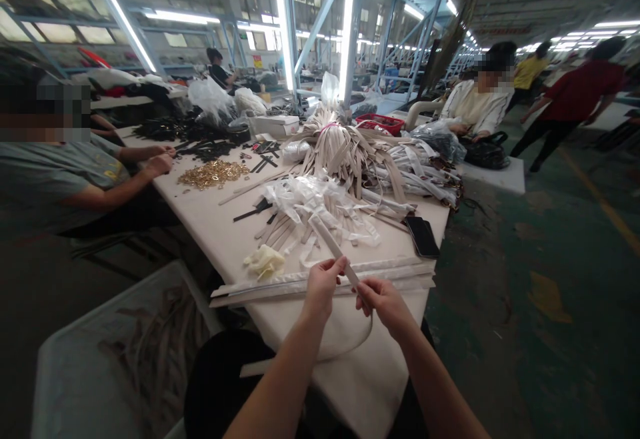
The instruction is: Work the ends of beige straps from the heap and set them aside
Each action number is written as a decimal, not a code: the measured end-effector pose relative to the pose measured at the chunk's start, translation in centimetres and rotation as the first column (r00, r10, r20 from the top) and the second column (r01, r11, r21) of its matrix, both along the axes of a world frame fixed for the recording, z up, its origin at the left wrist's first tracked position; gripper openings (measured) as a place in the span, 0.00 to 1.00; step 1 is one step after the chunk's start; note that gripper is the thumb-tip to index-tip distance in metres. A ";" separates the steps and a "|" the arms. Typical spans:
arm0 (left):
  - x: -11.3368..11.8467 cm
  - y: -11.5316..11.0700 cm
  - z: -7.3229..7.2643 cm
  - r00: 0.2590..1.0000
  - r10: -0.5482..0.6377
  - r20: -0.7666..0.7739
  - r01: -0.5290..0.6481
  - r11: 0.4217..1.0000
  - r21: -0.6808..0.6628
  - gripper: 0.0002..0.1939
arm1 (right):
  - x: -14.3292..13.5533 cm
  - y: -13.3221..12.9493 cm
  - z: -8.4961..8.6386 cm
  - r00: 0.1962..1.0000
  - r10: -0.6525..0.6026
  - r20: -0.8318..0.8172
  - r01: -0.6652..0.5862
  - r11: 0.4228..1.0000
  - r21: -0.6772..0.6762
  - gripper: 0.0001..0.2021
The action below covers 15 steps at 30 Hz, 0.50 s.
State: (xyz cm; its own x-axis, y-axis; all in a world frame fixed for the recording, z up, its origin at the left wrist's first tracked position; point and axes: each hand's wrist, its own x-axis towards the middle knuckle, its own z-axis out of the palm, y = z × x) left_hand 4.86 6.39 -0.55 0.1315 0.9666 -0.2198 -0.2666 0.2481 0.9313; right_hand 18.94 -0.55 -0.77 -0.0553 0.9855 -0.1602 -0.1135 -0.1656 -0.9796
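Both of my hands are closed on one long greyish-beige strap (327, 238) over the near corner of the table. My left hand (324, 284) pinches it near the middle, and its flat upper end points away from me. Just to the right and lower, my right hand (383, 302) grips the same strap. From there the strap curves down and back to the left, its loose end lying under my left forearm. Beyond my hands, several long strips (280, 286) partly wrapped in white film lie across the table.
Crumpled clear plastic (320, 199) covers more straps, with a big strap bundle (345, 149) behind. A black phone (423, 236) lies at the right edge. Gold buckles (213, 174) are heaped near a co-worker's hands (160, 159). A white bin (65, 359) with straps stands lower left.
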 end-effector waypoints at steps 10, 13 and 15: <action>0.4 0.3 0.2 0.992 0.114 0.047 -0.115 0.993 0.015 0.20 | 2.9 1.4 0.1 0.988 0.157 -0.003 -0.156 0.983 -0.093 0.21; 1.4 -0.7 0.1 0.996 0.085 0.031 -0.086 0.996 0.021 0.20 | 3.2 1.8 0.7 0.992 0.086 0.093 -0.081 0.995 -0.060 0.21; 2.3 -1.6 0.1 0.999 0.040 0.024 -0.041 0.999 0.033 0.19 | 3.1 2.1 1.3 0.991 0.057 0.117 -0.054 0.998 -0.026 0.21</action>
State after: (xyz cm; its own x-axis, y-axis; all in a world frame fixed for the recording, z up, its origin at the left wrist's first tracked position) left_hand 7.19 4.77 -0.50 0.0967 0.9780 -0.1846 -0.2978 0.2054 0.9322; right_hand 22.09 1.54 0.53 -0.0895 0.9774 -0.1915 0.0127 -0.1911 -0.9815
